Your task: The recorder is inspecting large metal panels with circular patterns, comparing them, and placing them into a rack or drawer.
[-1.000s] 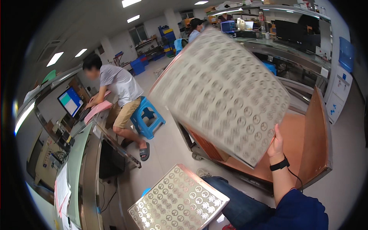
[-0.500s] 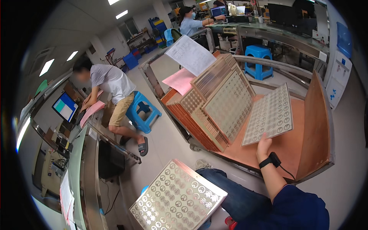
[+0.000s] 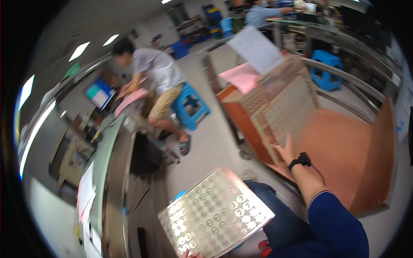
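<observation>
In the cart, my right hand (image 3: 285, 150) rests low against the front of a pale patterned panel (image 3: 294, 105), with thumb and fingers apart. The panel leans on a row of similar upright panels (image 3: 254, 101); motion blurs its outlines. Close to my knee, another flat panel (image 3: 215, 210) with rows of shiny round motifs lies tilted, possibly on top of others. Fingertips of my left hand (image 3: 191, 254) touch its near edge, and the rest of that hand is cut off by the frame.
The copper-brown cart (image 3: 344, 142) has a raised side board (image 3: 376, 159) and metal rails. A pink sheet (image 3: 240, 77) and a white paper (image 3: 256, 49) stick up from the panels. At left, a person (image 3: 155, 71) sits on a blue stool (image 3: 189, 105) by a bench (image 3: 109, 150).
My right hand has moved the loose panel left, from standing apart in the cart to lying against the upright row. Left fingertips have come into view. The whole view has shifted.
</observation>
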{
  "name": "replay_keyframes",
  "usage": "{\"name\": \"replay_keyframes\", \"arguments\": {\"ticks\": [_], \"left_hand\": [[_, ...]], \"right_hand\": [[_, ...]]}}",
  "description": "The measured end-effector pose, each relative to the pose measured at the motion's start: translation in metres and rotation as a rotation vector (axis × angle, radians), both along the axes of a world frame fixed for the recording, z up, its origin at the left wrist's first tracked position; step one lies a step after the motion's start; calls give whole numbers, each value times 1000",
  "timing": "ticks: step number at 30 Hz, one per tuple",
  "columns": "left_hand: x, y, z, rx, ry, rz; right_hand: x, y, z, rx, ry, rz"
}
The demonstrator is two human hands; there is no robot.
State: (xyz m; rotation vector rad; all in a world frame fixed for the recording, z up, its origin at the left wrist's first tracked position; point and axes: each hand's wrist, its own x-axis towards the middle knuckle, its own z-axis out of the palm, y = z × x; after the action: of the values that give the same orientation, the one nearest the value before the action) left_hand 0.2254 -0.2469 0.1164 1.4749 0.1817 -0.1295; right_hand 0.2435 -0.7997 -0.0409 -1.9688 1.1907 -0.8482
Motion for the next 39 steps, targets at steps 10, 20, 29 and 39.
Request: {"name": "replay_keyframes", "arguments": {"ticks": [10, 20, 29, 39], "left_hand": [[2, 43, -21, -34, -159, 240], [27, 73, -75, 672, -221, 305], [27, 72, -56, 705, -208, 256], [9, 65, -6, -368, -238, 173]], "right_hand": [[-12, -28, -41, -174, -144, 187], [3, 179, 99, -76, -239, 773], [11, 256, 107, -513, 193, 943], [17, 222, 101, 266, -353, 847]]}}
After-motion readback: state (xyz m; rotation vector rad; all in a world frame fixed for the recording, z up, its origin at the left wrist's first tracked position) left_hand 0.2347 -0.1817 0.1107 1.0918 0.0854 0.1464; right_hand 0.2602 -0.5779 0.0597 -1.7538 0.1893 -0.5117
